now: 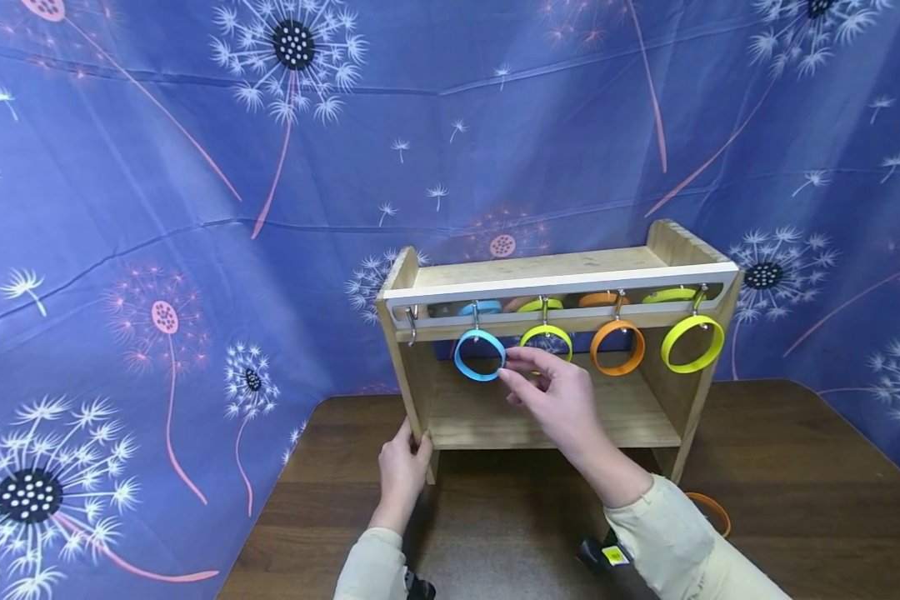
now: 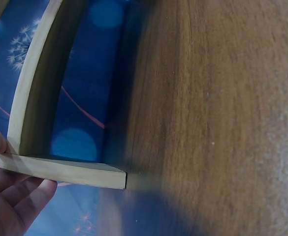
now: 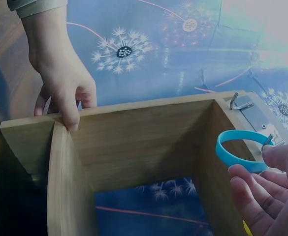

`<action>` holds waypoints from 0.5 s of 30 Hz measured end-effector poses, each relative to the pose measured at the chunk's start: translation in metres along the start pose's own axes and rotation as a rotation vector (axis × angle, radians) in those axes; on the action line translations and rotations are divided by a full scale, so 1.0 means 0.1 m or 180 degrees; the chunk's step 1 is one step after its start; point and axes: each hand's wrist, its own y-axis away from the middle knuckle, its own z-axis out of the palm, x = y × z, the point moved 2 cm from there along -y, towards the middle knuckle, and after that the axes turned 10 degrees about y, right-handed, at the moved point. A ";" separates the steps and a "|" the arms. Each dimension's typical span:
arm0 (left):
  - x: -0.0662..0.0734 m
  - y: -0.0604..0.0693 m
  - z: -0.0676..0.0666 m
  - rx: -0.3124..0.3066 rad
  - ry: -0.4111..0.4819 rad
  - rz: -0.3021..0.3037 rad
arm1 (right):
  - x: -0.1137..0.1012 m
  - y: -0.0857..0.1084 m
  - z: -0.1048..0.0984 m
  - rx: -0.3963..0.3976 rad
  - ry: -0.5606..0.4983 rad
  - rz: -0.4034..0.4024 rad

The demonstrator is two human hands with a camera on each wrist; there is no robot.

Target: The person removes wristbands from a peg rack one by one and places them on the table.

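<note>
A light wooden shelf unit (image 1: 551, 429) stands on the table, a metal rail with hooks along its upper front. From one hook hangs a blue wristband (image 1: 480, 355); its right edge lies between the thumb and fingertips of my right hand (image 1: 558, 396), which pinches it. The right wrist view shows the same blue wristband (image 3: 240, 158) beside the thumb and fingers. My left hand (image 1: 402, 471) grips the shelf's left side panel low down, thumb in front, and some of its fingers are hidden behind the wood. The left wrist view shows that hand (image 2: 16, 196) around the panel edge.
Farther right on the rail hang a yellow-green wristband (image 1: 546, 332), partly behind my right hand, an orange wristband (image 1: 617, 367) and another yellow one (image 1: 692, 364). The leftmost hook (image 1: 411, 325) holds nothing. Another orange wristband (image 1: 712, 508) lies on the table near my right sleeve.
</note>
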 end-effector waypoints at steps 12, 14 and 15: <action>0.00 0.01 -0.02 0.0004 -0.0023 0.0034 | 0.02 -0.03 0.06 0.0123 0.0067 0.0010; 0.01 0.02 -0.01 0.0006 -0.0028 0.0031 | 0.02 -0.03 0.06 0.0129 0.0065 0.0012; 0.01 0.02 -0.01 0.0006 -0.0027 0.0024 | 0.02 -0.03 0.06 0.0129 0.0067 0.0020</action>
